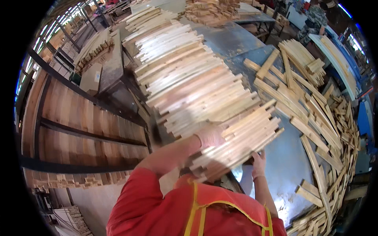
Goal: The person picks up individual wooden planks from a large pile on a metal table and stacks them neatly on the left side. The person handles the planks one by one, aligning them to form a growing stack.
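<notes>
A batch of pale wooden strips (pixel 240 141) lies side by side in front of me, slightly tilted, at the near end of a long row of strips (pixel 189 86). My left hand (pixel 210 136), in a light glove, is closed over the far left side of this batch. Its fingers are blurred and partly hidden by the wood. At the near right side, my right hand (pixel 258 164), also in a light glove, has its fingers curled against the edge of the outermost strip. Some of those fingertips are out of sight under the wood.
A grey metal table (pixel 293 153) carries a loose heap of strips (pixel 315 118) on the right. To the left stands a dark metal frame (pixel 90 135) beside upright boards. More strips are stacked at the back (pixel 210 11). Another person (pixel 315 23) is at the far right.
</notes>
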`<action>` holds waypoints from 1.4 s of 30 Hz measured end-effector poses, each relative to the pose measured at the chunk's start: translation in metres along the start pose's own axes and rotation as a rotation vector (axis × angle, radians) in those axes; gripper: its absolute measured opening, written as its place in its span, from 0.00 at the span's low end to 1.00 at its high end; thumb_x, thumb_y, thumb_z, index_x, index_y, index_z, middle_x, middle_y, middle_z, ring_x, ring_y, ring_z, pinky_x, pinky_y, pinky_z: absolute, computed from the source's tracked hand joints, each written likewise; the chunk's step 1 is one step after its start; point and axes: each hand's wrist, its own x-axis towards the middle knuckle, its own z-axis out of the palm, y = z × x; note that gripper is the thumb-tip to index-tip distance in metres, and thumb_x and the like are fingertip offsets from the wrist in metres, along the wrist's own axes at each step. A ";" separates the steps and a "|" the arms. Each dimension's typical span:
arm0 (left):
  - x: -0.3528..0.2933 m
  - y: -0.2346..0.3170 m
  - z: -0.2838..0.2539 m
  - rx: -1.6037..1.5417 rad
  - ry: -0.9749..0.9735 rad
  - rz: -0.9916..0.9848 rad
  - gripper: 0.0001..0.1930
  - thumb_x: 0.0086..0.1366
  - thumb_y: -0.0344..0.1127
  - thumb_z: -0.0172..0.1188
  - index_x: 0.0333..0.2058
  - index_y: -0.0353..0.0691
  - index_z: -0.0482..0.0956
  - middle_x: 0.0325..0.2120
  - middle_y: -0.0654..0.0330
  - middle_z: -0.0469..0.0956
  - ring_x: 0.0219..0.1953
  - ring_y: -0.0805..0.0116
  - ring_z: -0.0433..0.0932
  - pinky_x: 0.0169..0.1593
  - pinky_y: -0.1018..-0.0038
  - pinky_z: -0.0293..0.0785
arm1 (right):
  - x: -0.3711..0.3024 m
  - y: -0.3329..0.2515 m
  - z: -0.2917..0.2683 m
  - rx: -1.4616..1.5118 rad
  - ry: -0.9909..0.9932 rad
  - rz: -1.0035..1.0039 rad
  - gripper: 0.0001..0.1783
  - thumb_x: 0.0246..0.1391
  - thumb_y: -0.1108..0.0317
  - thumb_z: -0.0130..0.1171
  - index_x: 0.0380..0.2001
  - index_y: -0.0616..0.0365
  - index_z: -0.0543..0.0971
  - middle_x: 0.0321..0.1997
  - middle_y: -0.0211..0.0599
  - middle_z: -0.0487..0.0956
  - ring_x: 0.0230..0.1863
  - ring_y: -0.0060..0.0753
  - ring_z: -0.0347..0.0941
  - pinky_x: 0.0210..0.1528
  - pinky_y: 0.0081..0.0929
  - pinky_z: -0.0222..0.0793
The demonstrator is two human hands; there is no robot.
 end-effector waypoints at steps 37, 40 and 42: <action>0.134 -0.426 -0.224 -0.179 0.374 -0.338 0.48 0.65 0.41 0.66 0.80 0.44 0.53 0.62 0.42 0.77 0.59 0.52 0.80 0.60 0.58 0.79 | -0.004 0.028 0.136 -0.346 0.719 -0.138 0.55 0.56 0.57 0.67 0.78 0.74 0.54 0.69 0.63 0.72 0.64 0.54 0.74 0.67 0.42 0.70; 0.120 -0.399 -0.203 -0.110 0.358 -0.334 0.47 0.66 0.38 0.64 0.79 0.39 0.52 0.60 0.43 0.79 0.56 0.51 0.81 0.58 0.58 0.79 | 0.001 0.024 0.137 -0.560 0.812 -0.060 0.56 0.55 0.55 0.65 0.79 0.72 0.53 0.71 0.66 0.70 0.69 0.63 0.70 0.73 0.44 0.66; 0.116 -0.402 -0.174 0.208 0.445 -0.287 0.47 0.67 0.44 0.62 0.79 0.37 0.51 0.57 0.42 0.82 0.52 0.44 0.84 0.56 0.54 0.79 | -0.008 -0.002 0.143 -0.529 0.763 0.009 0.55 0.55 0.55 0.64 0.79 0.71 0.53 0.69 0.67 0.71 0.69 0.65 0.70 0.73 0.46 0.66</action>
